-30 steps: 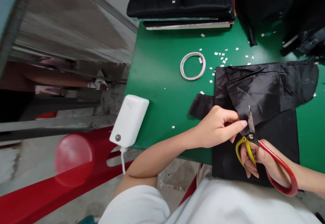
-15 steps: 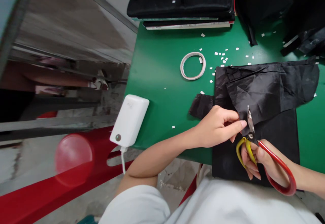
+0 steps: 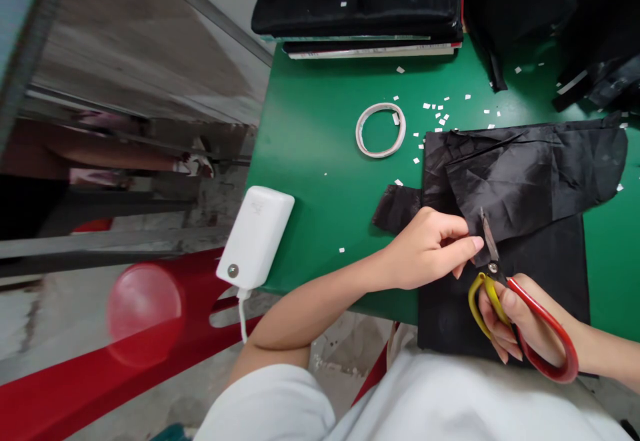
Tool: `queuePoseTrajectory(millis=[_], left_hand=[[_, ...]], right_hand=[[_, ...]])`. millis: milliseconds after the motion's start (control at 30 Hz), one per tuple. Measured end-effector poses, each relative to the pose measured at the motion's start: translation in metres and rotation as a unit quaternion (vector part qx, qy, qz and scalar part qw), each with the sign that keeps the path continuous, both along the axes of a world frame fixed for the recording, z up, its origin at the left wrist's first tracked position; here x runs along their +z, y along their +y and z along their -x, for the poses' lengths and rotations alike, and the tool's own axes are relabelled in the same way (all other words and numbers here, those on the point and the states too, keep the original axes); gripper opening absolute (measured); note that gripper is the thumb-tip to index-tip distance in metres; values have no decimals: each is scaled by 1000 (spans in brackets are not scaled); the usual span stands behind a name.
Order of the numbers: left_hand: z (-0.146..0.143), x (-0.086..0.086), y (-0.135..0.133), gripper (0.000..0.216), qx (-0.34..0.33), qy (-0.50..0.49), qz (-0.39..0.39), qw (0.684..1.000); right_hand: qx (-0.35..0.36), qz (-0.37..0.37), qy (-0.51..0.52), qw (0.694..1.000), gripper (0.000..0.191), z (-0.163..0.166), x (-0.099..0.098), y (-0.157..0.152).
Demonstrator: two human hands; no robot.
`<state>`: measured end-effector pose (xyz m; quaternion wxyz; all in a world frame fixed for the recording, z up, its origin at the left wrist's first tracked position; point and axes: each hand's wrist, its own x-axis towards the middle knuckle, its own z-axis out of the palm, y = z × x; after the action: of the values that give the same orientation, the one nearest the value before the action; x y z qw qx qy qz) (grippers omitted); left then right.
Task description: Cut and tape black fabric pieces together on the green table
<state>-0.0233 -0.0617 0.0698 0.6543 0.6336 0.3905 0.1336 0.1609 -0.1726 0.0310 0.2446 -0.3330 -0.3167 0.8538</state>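
Thin black fabric (image 3: 515, 174) lies crumpled over a flat black rectangular piece (image 3: 555, 281) at the table's near edge. My left hand (image 3: 435, 248) pinches the fabric's lower corner between thumb and fingers. My right hand (image 3: 525, 314) grips scissors (image 3: 493, 266) that have one yellow and one red handle. Their blades point away from me, right beside my left fingertips and against the fabric corner. The blades look nearly closed. Whether they are cutting the fabric is too small to tell. A dark strip end (image 3: 397, 208) sticks out left of the fabric.
On the green table (image 3: 310, 121) lie a roll of white tape (image 3: 381, 130) and scattered white scraps (image 3: 440, 114). Stacked black items (image 3: 357, 1) stand at the back. A white power bank (image 3: 256, 236) with a cable sits at the left edge, near a red stool (image 3: 65, 388). Another person's leg (image 3: 110, 151) shows far left.
The scissor blades have swung slightly left toward my left fingertips and closed further. The right hand's fingers and yellow handle have shifted a little right. My left hand has barely moved.
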Motion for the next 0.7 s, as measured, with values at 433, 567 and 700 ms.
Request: queuePoseTrajectory(millis=[433, 567, 700], left_hand=[[-2, -8, 4, 47, 110, -37, 84, 990], [-2, -6, 4, 47, 100, -26, 77, 992], [-2, -7, 3, 45, 100, -34, 79, 991]], right_hand=[[-8, 5, -16, 1000, 56, -1, -2, -4], [-6, 4, -22, 1000, 57, -2, -2, -5], [-3, 10, -25, 1000, 57, -3, -4, -7]])
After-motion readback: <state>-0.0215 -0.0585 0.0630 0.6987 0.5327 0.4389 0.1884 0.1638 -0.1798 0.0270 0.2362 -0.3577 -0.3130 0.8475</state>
